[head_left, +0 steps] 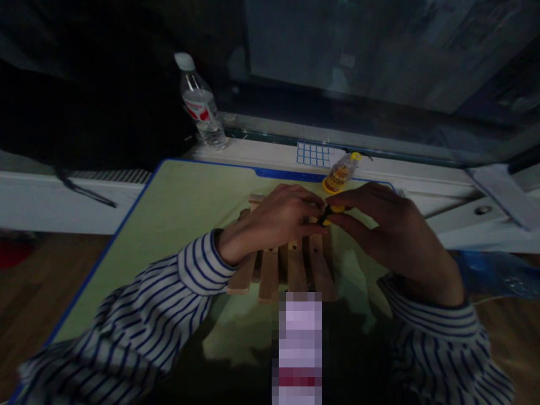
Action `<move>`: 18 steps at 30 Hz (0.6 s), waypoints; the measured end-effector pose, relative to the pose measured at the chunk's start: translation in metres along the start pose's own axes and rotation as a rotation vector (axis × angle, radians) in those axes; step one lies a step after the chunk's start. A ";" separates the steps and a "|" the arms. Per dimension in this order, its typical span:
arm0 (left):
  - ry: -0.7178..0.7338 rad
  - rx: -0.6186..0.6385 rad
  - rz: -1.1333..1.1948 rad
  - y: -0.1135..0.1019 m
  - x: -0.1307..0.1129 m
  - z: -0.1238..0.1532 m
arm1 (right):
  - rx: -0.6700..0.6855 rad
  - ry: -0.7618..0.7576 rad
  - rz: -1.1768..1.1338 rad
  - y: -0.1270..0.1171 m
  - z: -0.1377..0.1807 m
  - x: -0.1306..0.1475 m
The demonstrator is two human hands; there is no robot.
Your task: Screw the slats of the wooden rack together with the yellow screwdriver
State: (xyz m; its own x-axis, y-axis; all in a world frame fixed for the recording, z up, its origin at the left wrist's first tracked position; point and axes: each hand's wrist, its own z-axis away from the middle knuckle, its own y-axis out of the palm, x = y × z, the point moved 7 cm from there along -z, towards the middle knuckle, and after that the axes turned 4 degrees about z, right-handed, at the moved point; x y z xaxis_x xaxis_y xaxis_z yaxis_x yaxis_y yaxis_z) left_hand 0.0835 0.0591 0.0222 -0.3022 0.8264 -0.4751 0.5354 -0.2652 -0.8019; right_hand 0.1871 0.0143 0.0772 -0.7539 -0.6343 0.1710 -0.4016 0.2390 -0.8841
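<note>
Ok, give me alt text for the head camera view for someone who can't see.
A person's right hand pinches a small yellow-and-black object beside the left hand, over wooden slats on a pale green table. A water bottle stands on the ledge behind; a smaller yellow-capped bottle sits by the table's far edge.

The slatted frame (296, 270) lies on the worktop (189, 197), between its left and right edges; the left grip (276, 216) is over it, the right grip (392, 230) to its right, a small piece (325, 215) between them. Behind, the small bottle (340, 174) stands at the far edge, toward the right corner. Beyond that edge, the sill (257, 147) carries the water bottle (202, 109) left, the gridded sheet (313, 154) right.
</note>
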 end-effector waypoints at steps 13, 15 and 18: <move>-0.028 -0.023 -0.010 0.002 0.003 0.002 | 0.018 0.038 0.052 0.000 0.001 0.000; -0.026 -0.032 -0.005 0.001 0.002 0.002 | 0.020 0.050 0.047 0.000 0.000 0.000; -0.027 -0.022 -0.006 -0.001 0.000 0.002 | 0.018 0.049 0.027 -0.002 0.000 0.001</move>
State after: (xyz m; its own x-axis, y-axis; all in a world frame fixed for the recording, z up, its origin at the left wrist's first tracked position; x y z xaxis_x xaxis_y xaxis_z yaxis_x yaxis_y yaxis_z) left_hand 0.0811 0.0583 0.0220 -0.3264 0.8143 -0.4799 0.5503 -0.2491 -0.7970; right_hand 0.1870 0.0135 0.0794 -0.7888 -0.5912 0.1678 -0.3721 0.2421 -0.8961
